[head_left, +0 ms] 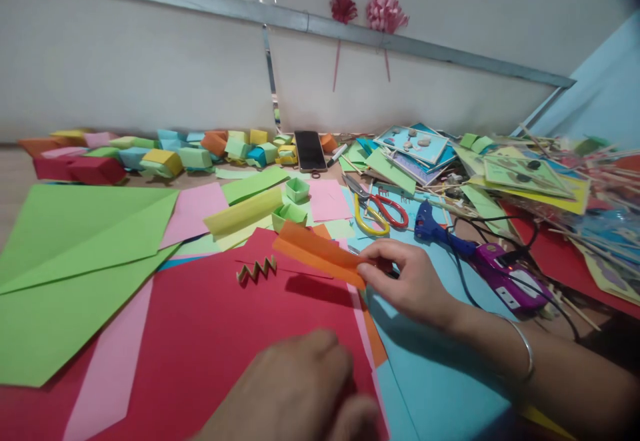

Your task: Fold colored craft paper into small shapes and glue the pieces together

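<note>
My right hand (405,281) pinches one end of a folded orange paper strip (320,254) between thumb and fingers. The strip has a lengthwise crease and is held above the red paper sheet (225,334), casting a shadow on it. Something metallic with a dark part shows behind those fingers; I cannot make out what it is. My left hand (295,387) is low in the picture over the red sheet, blurred, its fingertips hidden. A small zigzag-folded paper piece (257,271) lies left of the strip. Two small green paper boxes (290,215) stand just beyond it.
Scissors (373,211) with red and yellow handles lie beyond my right hand. A blue glue gun (440,231) and purple power strip (510,277) with black cords are at right. Green sheets (85,261) cover the left. Folded paper boxes (165,161) and a phone (310,151) line the wall.
</note>
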`<action>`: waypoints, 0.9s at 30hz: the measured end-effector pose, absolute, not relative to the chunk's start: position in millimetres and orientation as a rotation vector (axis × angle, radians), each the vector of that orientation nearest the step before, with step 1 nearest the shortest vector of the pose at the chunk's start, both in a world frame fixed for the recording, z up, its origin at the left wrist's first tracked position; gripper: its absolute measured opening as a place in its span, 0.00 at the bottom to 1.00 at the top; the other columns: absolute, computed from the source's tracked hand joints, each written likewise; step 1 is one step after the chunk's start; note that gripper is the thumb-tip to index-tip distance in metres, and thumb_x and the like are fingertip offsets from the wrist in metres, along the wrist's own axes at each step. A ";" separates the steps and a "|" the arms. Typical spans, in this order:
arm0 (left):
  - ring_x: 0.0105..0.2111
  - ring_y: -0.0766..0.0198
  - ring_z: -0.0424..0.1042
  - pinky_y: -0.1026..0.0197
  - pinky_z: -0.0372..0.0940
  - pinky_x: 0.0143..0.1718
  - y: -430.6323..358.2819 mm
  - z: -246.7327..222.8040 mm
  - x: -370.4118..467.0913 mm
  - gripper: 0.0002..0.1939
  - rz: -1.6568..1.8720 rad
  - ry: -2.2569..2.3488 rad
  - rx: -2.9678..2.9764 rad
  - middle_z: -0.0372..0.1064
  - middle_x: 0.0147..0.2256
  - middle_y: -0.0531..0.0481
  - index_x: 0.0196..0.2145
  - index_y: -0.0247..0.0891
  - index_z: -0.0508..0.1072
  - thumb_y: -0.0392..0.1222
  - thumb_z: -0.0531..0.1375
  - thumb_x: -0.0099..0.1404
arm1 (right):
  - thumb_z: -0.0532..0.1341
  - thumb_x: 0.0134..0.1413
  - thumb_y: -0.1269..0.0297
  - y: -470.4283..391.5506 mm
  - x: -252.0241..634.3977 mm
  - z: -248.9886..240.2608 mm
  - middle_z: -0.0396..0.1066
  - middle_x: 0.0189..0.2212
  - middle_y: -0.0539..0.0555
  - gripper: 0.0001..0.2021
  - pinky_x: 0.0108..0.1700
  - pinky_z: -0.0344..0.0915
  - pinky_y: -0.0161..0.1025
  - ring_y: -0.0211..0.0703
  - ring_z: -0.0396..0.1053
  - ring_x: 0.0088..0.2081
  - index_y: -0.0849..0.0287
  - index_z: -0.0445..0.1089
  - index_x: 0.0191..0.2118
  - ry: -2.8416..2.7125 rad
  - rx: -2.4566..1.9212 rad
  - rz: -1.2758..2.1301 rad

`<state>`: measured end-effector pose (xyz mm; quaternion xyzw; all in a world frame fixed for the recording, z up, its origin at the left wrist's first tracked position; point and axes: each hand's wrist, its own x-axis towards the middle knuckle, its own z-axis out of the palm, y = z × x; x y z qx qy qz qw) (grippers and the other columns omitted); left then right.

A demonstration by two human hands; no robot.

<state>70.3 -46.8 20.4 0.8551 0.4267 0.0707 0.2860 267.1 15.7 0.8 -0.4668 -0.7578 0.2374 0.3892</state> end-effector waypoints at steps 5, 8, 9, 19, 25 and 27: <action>0.28 0.59 0.71 0.59 0.66 0.30 -13.0 14.2 75.7 0.20 0.682 1.102 1.211 0.73 0.29 0.45 0.37 0.35 0.72 0.57 0.56 0.64 | 0.60 0.50 0.69 4.0 260.9 7.0 0.68 0.23 0.47 0.01 0.25 0.60 0.31 0.33 0.62 0.23 0.59 0.67 0.30 -1.781 -1.224 0.807; 0.26 0.61 0.69 0.60 0.63 0.28 -2.8 9.9 73.1 0.20 0.804 1.107 0.981 0.71 0.26 0.46 0.33 0.33 0.72 0.57 0.60 0.60 | 0.62 0.53 0.69 -2.8 260.9 7.5 0.69 0.24 0.48 0.03 0.28 0.61 0.31 0.33 0.63 0.24 0.59 0.68 0.30 -1.997 -1.031 0.804; 0.24 0.63 0.68 0.62 0.61 0.26 -0.6 10.6 71.1 0.19 0.817 1.130 0.988 0.70 0.25 0.48 0.33 0.33 0.72 0.55 0.61 0.59 | 0.62 0.55 0.67 -3.6 262.1 7.8 0.69 0.25 0.48 0.03 0.30 0.62 0.32 0.34 0.64 0.25 0.59 0.68 0.31 -2.065 -0.937 0.763; 0.20 0.67 0.59 0.65 0.53 0.21 14.2 26.5 54.4 0.09 0.332 1.185 1.613 0.60 0.21 0.60 0.38 0.39 0.67 0.44 0.55 0.61 | 0.56 0.62 0.73 9.5 269.5 -2.0 0.70 0.38 0.55 0.11 0.42 0.56 0.40 0.43 0.60 0.40 0.57 0.73 0.31 -2.305 -0.841 -0.262; 0.33 0.54 0.69 0.54 0.61 0.33 -6.4 30.7 59.5 0.11 0.232 1.519 2.568 0.73 0.33 0.42 0.31 0.37 0.72 0.33 0.50 0.63 | 0.54 0.63 0.73 8.4 270.7 -9.4 0.67 0.28 0.52 0.13 0.34 0.47 0.40 0.40 0.56 0.31 0.60 0.72 0.29 -2.488 -0.798 -0.217; 0.29 0.53 0.69 0.53 0.61 0.31 -17.1 30.7 62.7 0.12 0.026 1.410 2.748 0.73 0.29 0.44 0.27 0.38 0.73 0.34 0.53 0.63 | 0.55 0.63 0.71 7.6 271.5 -10.5 0.66 0.27 0.52 0.12 0.33 0.46 0.40 0.40 0.55 0.31 0.60 0.72 0.29 -2.546 -0.809 -0.167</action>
